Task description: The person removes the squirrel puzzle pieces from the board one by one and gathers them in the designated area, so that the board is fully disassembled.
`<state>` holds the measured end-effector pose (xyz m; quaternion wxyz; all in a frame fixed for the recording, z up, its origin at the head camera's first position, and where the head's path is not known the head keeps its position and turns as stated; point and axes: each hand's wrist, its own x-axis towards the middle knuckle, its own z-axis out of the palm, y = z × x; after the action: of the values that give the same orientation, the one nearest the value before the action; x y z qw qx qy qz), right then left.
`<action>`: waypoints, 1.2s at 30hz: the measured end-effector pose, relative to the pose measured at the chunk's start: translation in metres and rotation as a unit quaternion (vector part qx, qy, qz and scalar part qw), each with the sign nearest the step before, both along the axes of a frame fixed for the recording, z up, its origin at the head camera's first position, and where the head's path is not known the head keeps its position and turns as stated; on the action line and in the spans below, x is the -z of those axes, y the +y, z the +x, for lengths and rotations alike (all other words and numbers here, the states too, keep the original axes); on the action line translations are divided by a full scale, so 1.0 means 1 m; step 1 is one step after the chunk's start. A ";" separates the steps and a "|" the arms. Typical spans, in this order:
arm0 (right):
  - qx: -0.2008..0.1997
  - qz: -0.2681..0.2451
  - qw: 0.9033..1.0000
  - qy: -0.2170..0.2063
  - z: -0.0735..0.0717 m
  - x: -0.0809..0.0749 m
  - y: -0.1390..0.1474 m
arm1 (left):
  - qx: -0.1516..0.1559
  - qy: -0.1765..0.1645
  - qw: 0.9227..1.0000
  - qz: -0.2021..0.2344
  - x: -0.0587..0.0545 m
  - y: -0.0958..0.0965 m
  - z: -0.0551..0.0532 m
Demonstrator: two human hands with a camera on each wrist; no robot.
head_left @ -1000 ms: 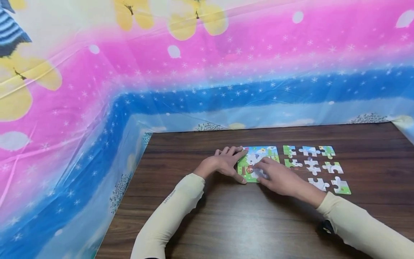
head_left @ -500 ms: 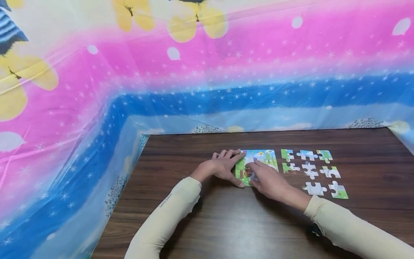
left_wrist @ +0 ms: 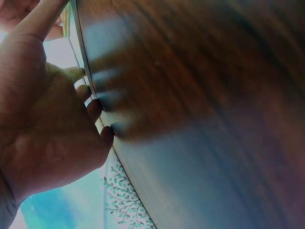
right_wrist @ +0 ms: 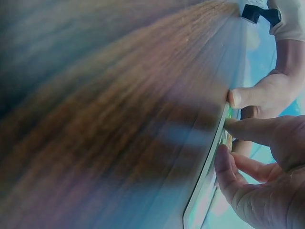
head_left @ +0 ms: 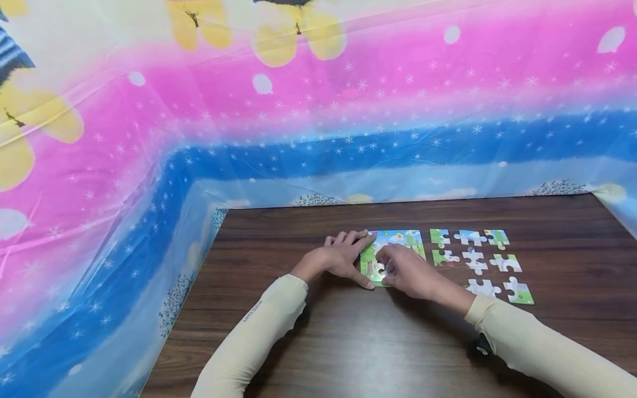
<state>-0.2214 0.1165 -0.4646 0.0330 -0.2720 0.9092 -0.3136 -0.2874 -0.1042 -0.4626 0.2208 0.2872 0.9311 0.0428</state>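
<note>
In the head view a square picture board (head_left: 412, 239) with a bright cartoon scene lies on the dark wooden table. My left hand (head_left: 340, 258) rests at its left side, thumb and fingers spread along the edge. Over the lower middle of the board my right hand (head_left: 405, 270) bends its fingers and seems to pinch a jigsaw puzzle piece (head_left: 373, 269) at the lower left corner; the fingers partly hide it. The left wrist view shows my left palm (left_wrist: 43, 119) and fingertips on the table. In the right wrist view my right hand (right_wrist: 259, 171) touches the thin board (right_wrist: 209, 176).
Several loose puzzle pieces (head_left: 476, 261) lie in rows right of the board. Wood-grain table (head_left: 318, 342) stretches toward me. A patterned pink and blue cloth (head_left: 298, 138) hangs along the table's back and left edges.
My right hand has moved left over the board with the puzzle piece, to the lower left corner, and its fingers are more bent. My left hand stays at the board. The view has shifted slightly.
</note>
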 end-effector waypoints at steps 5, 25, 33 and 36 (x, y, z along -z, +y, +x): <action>0.004 0.004 1.000 -0.019 -0.001 -0.003 -0.002 | -0.002 -0.007 1.000 0.008 0.004 0.000 -0.002; 0.032 -0.017 0.999 -0.039 0.006 -0.001 0.027 | -0.003 -0.022 1.000 0.018 0.006 0.002 -0.002; 0.055 -0.003 0.998 -0.028 0.025 -0.005 0.084 | -0.008 -0.026 1.000 0.008 -0.004 0.002 0.002; 0.062 0.017 0.998 -0.006 0.032 -0.003 0.105 | -0.010 -0.024 1.000 0.004 -0.002 0.000 0.001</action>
<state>-0.1893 0.2215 -0.4611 0.0234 -0.2132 0.9291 -0.3012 -0.2860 -0.1041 -0.4602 0.2416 0.2774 0.9282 0.0556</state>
